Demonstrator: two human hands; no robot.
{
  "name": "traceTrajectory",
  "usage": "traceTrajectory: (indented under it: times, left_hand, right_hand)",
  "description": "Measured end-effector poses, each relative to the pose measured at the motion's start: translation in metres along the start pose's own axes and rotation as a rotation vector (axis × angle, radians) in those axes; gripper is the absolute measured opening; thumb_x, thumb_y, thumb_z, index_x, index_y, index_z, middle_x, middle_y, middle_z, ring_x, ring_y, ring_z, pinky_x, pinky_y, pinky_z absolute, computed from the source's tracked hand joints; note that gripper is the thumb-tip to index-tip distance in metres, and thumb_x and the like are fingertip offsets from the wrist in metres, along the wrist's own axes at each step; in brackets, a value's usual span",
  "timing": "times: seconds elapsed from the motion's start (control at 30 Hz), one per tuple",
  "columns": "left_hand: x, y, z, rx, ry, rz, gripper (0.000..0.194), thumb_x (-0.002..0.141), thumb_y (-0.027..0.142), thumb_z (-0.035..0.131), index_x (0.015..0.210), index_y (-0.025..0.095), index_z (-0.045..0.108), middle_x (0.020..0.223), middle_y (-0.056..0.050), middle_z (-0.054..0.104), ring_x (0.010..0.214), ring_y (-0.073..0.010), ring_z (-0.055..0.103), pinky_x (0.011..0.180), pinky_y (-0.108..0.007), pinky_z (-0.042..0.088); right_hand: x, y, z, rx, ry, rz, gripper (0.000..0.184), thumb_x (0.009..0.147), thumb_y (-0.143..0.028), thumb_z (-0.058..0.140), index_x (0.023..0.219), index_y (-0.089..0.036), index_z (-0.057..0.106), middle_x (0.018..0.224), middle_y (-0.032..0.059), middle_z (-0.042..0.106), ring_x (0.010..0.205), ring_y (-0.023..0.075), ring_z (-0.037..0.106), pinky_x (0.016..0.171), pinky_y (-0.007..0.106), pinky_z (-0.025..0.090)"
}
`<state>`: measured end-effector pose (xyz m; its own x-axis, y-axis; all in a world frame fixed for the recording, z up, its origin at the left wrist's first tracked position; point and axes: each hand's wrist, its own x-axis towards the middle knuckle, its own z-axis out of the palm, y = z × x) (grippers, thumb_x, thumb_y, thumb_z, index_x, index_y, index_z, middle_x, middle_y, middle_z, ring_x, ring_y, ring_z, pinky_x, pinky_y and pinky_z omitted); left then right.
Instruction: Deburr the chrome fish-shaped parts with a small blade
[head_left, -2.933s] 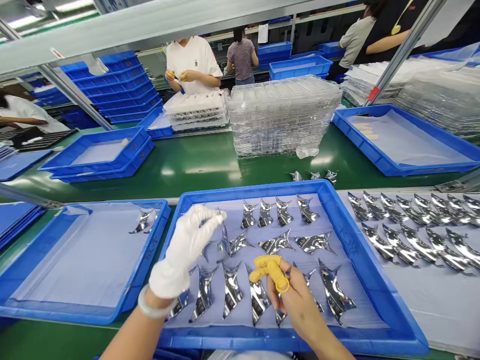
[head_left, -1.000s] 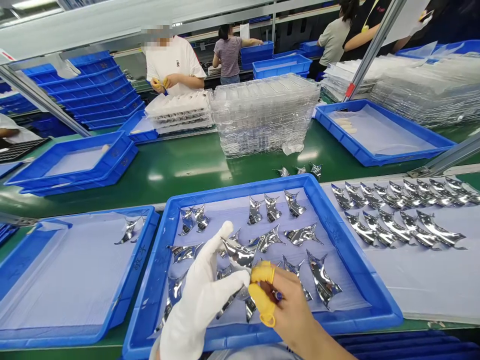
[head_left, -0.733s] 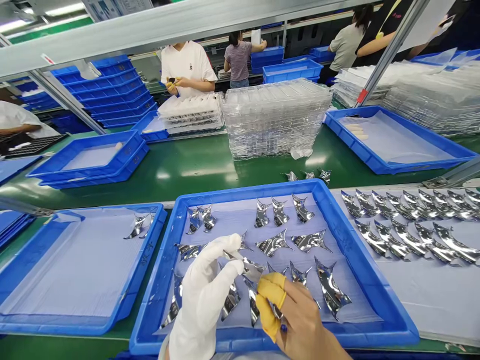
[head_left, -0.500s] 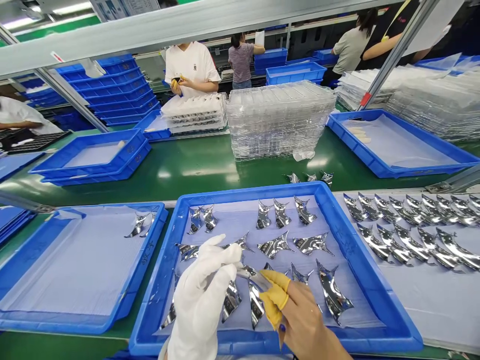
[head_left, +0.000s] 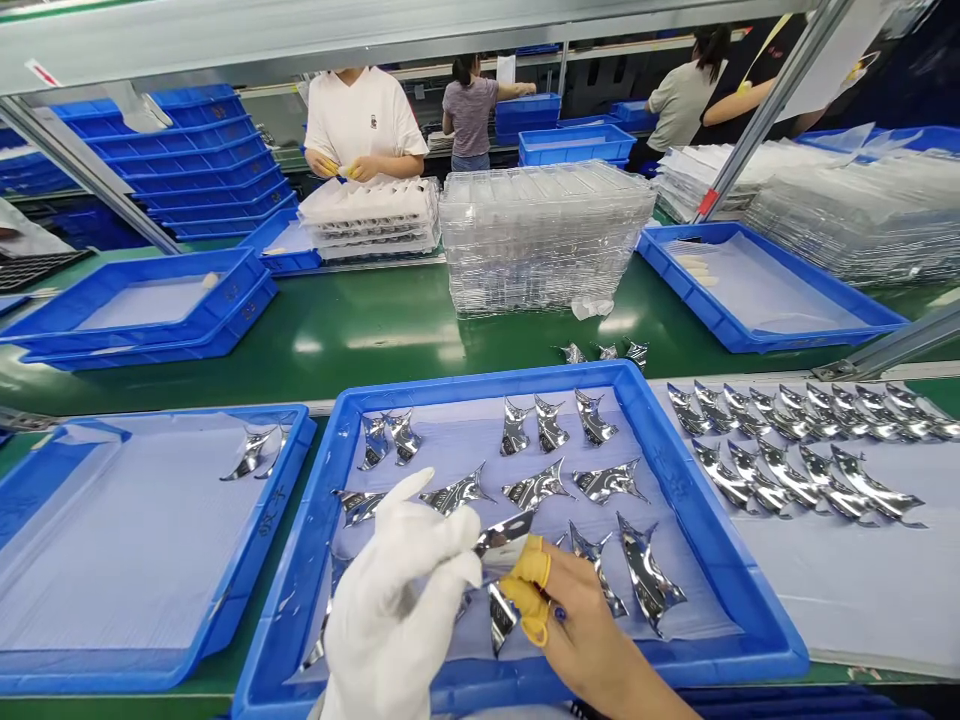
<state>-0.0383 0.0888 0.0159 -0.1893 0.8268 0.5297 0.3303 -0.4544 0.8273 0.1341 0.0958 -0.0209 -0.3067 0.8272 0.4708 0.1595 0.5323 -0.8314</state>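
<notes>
Over the middle blue tray [head_left: 679,545], my left hand [head_left: 401,590], in a white glove, pinches a shiny chrome-like part [head_left: 504,538] between thumb and fingertips. Its right end meets my right hand [head_left: 559,605], whose fingers wear yellow finger covers and are curled closed at its lower edge. The fingers partly hide this part. Beneath and around my hands, similar curved, pointed chrome parts [head_left: 651,575] lie in rows on the tray's pale liner. My left hand and forearm cover some of them.
At left stands another lined blue tray [head_left: 142,560] with a couple of chrome parts. Rows of chrome parts [head_left: 795,475] lie on a white sheet at right. Stacked clear plastic trays [head_left: 544,245] stand behind. A person [head_left: 365,125] works across the bench; other people are farther back.
The held part has turned, so a dark, reflective face now shows between my hands. My right hand has shifted slightly left and its fingers sit lower on the part. The view has shifted slightly.
</notes>
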Motion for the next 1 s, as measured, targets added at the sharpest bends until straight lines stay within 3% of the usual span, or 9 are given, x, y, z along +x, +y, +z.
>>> traceTrajectory:
  times: [0.17,0.27,0.4,0.6,0.77,1.0]
  left_hand:
    - [0.005,-0.003,0.005,-0.095,0.172,-0.56,0.014,0.082,0.036,0.084,0.095,0.029,0.083,0.101,-0.002,0.083,0.115,-0.0288,0.073,0.101,-0.043,0.059]
    - [0.011,0.001,0.006,-0.144,0.177,-0.699,0.025,0.078,0.045,0.086,0.092,0.024,0.082,0.097,-0.006,0.083,0.115,-0.0317,0.073,0.099,-0.042,0.06]
    - [0.015,0.004,0.008,-0.198,0.165,-0.751,0.032,0.074,0.05,0.089,0.091,0.023,0.081,0.092,-0.006,0.083,0.105,-0.03,0.076,0.092,-0.038,0.062]
    - [0.014,-0.006,0.011,-0.275,0.153,-0.775,0.035,0.073,0.048,0.091,0.094,0.022,0.081,0.093,-0.003,0.081,0.087,-0.0195,0.076,0.082,-0.027,0.061]
    - [0.016,-0.005,0.014,-0.294,0.124,-0.766,0.031,0.076,0.042,0.091,0.097,0.023,0.08,0.1,-0.002,0.081,0.086,-0.0144,0.074,0.076,-0.02,0.059]
    - [0.018,0.0,0.018,-0.191,0.129,-0.709,0.025,0.071,0.035,0.092,0.085,0.021,0.078,0.091,-0.003,0.08,0.096,-0.021,0.074,0.087,-0.029,0.059]
  right_hand:
    - [0.005,-0.013,0.0,0.28,-0.046,0.228,0.031,0.103,-0.028,0.054,0.073,-0.023,0.048,0.061,-0.0074,0.039,0.052,0.0102,0.032,0.049,0.024,0.029]
    - [0.005,-0.015,0.0,0.388,-0.078,0.399,0.042,0.103,-0.05,0.056,0.073,-0.022,0.052,0.059,-0.0062,0.04,0.052,0.0106,0.034,0.05,0.025,0.03]
    - [0.003,-0.015,0.002,0.536,-0.055,0.547,0.052,0.095,-0.065,0.062,0.07,-0.021,0.054,0.06,-0.0056,0.039,0.051,0.0099,0.032,0.048,0.024,0.028]
    - [0.0,-0.011,0.006,0.862,-0.012,0.68,0.043,0.09,-0.056,0.076,0.075,-0.021,0.057,0.054,-0.0109,0.03,0.046,0.0058,0.019,0.043,0.02,0.019]
    - [0.005,-0.014,0.007,0.975,0.021,0.744,0.046,0.085,-0.058,0.081,0.076,-0.02,0.056,0.05,-0.0131,0.031,0.042,0.0041,0.017,0.043,0.021,0.015]
    - [0.01,-0.012,0.008,1.067,-0.019,0.91,0.051,0.078,-0.062,0.084,0.074,-0.022,0.053,0.037,-0.0145,0.034,0.035,0.0033,0.014,0.041,0.021,0.014]
